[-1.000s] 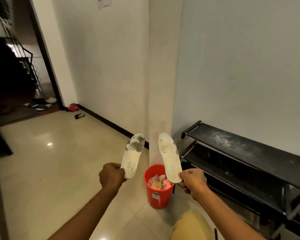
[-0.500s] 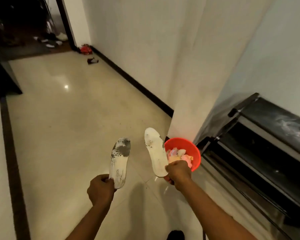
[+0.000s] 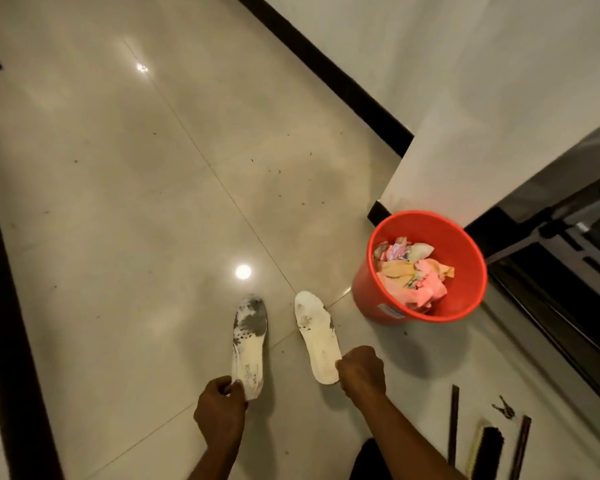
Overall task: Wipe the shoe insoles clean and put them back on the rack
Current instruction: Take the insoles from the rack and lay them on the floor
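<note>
I hold two white insoles low over the tiled floor. My left hand (image 3: 220, 408) pinches the heel of the left insole (image 3: 249, 342), which has dark grey dirt over its toe half. My right hand (image 3: 362, 372) grips the heel of the right insole (image 3: 317, 336), which is cleaner, with a few small marks. Both insoles point away from me and seem close to the floor; whether they touch it I cannot tell. The black shoe rack (image 3: 568, 244) runs along the wall at the right edge.
A red bucket (image 3: 465, 299) with crumpled pink and yellow rags stands right of the insoles, beside a white pillar (image 3: 465, 133). A brush (image 3: 484, 452), keys (image 3: 504, 407) and two dark sticks (image 3: 453, 424) lie at the bottom right. Glossy floor with dirt specks spreads to the left.
My view has tipped down from the wall and rack to the floor. Both hands have lowered the insoles from chest height to just above the tiles.
</note>
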The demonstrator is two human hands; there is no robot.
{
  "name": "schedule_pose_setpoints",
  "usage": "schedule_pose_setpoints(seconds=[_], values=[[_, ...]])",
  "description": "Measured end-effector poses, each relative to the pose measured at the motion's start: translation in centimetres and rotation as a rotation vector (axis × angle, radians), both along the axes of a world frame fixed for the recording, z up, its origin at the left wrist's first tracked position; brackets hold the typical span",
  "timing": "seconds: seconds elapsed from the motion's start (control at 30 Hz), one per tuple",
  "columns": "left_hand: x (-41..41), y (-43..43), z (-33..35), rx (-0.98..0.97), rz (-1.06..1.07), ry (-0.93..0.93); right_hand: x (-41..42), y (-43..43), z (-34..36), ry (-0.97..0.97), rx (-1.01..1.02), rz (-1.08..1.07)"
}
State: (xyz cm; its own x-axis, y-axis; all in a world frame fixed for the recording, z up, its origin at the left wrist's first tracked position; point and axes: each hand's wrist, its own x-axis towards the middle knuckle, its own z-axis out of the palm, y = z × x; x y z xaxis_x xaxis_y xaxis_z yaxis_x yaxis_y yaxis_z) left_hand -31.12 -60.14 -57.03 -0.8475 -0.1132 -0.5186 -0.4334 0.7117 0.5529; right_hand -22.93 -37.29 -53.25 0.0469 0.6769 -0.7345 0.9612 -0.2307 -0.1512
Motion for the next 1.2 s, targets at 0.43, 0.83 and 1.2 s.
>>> schedule_pose_setpoints(seconds=[0.43,0.83,1.2], values=[[1.8,-2.2,-2.0,-0.065,-0.048,-0.186,1.7,0.1,-1.6,0.045,-0.125,0.004],[0.1,10.6,10.7,0.161,-0.270,-0.003,-0.7,5.9,9.0,0.401,-0.192,-0.178],[2.7,26.9,37.5,0.583,-0.544,0.390,9.1,16.3,39.7,0.802,0.247,-0.158]])
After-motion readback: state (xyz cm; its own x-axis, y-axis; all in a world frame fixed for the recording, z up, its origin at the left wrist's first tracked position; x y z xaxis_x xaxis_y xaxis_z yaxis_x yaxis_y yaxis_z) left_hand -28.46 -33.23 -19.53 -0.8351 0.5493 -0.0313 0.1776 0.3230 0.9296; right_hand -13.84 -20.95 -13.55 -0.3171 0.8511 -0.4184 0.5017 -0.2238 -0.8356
